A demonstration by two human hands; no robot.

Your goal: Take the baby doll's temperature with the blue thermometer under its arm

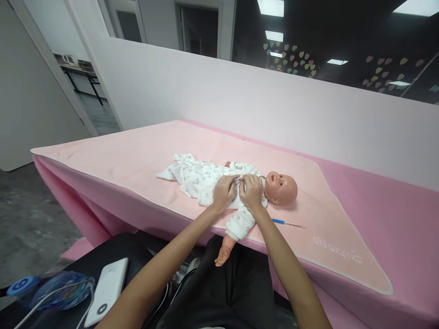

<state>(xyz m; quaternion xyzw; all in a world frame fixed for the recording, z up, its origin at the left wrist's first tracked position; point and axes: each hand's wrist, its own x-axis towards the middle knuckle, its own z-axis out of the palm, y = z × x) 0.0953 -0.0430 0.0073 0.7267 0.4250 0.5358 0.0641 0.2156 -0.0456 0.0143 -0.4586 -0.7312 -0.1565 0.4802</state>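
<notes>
A baby doll (281, 188) lies on its back on the pink mat, its head to the right and one arm hanging over the table's near edge. It wears a white patterned romper (195, 178) whose legs lie loose at the left. My left hand (224, 189) and my right hand (252, 188) are close together on the chest of the romper. Both have curled fingers pinching at the cloth of the front; the exact bit between the fingertips is hidden. Right of my right forearm lies a thin tool with a blue handle (278, 221) and a metal shaft.
The pale pink mat (130, 155) covers much of a table draped in darker pink cloth (404, 201). A white wall (219, 96) with a window stands behind. At lower left, a white power bank (108, 288) with a cable and a plastic bottle (58, 290) rest on a black seat.
</notes>
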